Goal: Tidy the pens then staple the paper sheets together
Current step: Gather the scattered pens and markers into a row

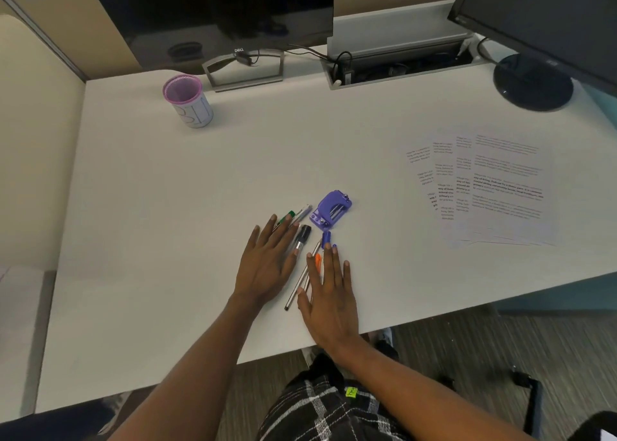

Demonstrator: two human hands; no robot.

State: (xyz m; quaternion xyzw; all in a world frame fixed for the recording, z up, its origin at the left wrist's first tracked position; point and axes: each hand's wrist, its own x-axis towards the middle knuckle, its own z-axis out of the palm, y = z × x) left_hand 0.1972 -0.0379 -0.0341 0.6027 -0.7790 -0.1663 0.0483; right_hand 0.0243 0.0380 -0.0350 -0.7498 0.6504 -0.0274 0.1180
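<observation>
Several pens (302,237) lie loose on the white desk (167,240), partly under my hands. My left hand (267,267) lies flat and open over the green-capped and black-capped pens. To its right, my right hand (329,293) is flat and open too, fingers spread over the orange and blue-capped pens. A purple stapler (330,209) sits just beyond the pens. Fanned out at the right are several printed paper sheets (494,186). A pen cup (188,101) with a purple rim stands at the back left, with nothing visible inside it.
A monitor on a stand (245,70) is at the back centre, and a second monitor's round base (532,83) at the back right. A cable tray (397,68) is set into the desk between them. The desk's front edge runs just under my wrists.
</observation>
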